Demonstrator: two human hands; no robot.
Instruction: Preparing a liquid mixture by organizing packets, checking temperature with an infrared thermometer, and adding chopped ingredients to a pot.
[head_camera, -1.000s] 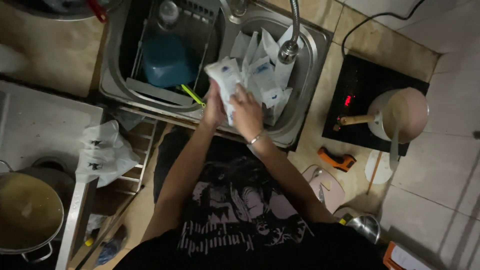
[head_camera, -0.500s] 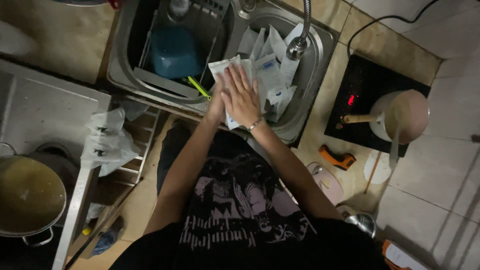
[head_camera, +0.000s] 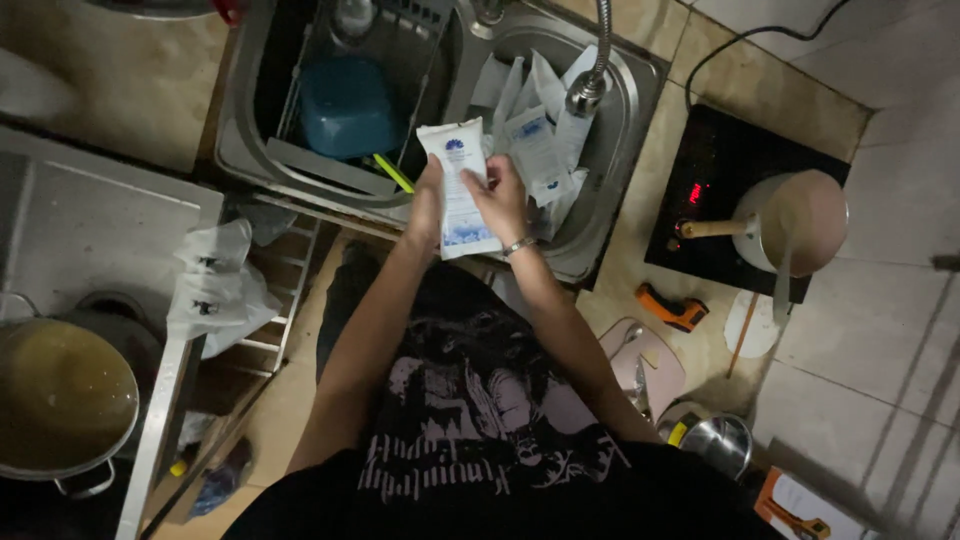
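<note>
Over the near rim of a steel double sink (head_camera: 640, 85), a person holds a flat white pouch (head_camera: 458, 187) upright between both hands. The pouch is a tall rectangle with a small blue emblem near its top edge and a pale blue band across its bottom; its surface looks smooth and slightly glossy. The left hand (head_camera: 428, 200) grips the pouch's left edge, fingers curled behind it and out of sight. The right hand (head_camera: 500, 195), a thin bracelet at its wrist, lies over the right side with fingers close together, fingertips pressed to the front face. Behind it, more white pouches (head_camera: 535, 140) of the same kind stand crowded in the right basin beneath a flexible faucet (head_camera: 592, 75); how many there are is hard to make out in the dim light. A blue bowl (head_camera: 345, 105) sits in a rack in the left basin, with a yellow-green stick (head_camera: 393, 172) beside it. To the right, a pot with a wooden handle (head_camera: 790, 222) rests on a black induction cooktop (head_camera: 720, 180); an orange handheld tool (head_camera: 672, 308) lies near. A large pot (head_camera: 62, 400) at lower left is cut off by the frame edge.
</note>
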